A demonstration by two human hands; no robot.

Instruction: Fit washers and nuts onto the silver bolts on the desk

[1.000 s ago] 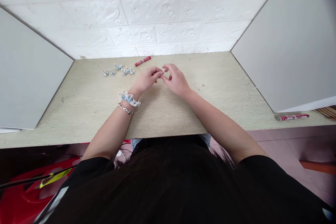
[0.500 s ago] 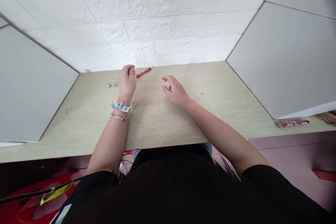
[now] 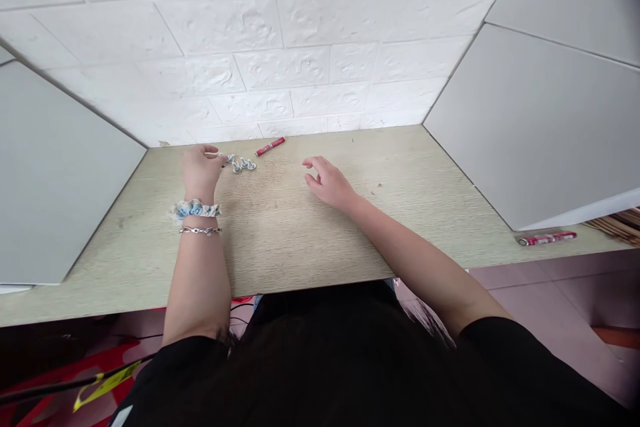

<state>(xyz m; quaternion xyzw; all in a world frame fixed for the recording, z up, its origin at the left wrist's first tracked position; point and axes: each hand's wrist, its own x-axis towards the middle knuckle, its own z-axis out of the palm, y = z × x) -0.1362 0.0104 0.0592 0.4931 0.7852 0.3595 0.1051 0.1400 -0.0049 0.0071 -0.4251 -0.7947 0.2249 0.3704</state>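
My left hand [image 3: 200, 170] is at the back left of the wooden tabletop, wearing a blue-and-white scrunchie and a chain bracelet. Its thumb and fingers pinch toward the right, and a small silver bolt [image 3: 230, 158] shows at the fingertips, partly hidden. Just right of that lie several more silver bolts [image 3: 244, 164] with wide round heads, grouped close together. Behind them rests a red marker-like stick [image 3: 270, 147] near the wall. My right hand [image 3: 327, 181] hovers over or rests on the middle of the table, fingers curved and apart, holding nothing.
A white brick-pattern wall [image 3: 310, 20] closes off the back. Grey panels stand at the left [image 3: 60, 180] and right [image 3: 545, 127]. Another red stick [image 3: 547, 238] lies near the right front edge, beside a brown slatted stack [image 3: 617, 223].
My left hand has moved left, uncovering bolts it was hiding; two bolts that lay to its left no longer show there. My right hand has barely moved. The view has tilted slightly.
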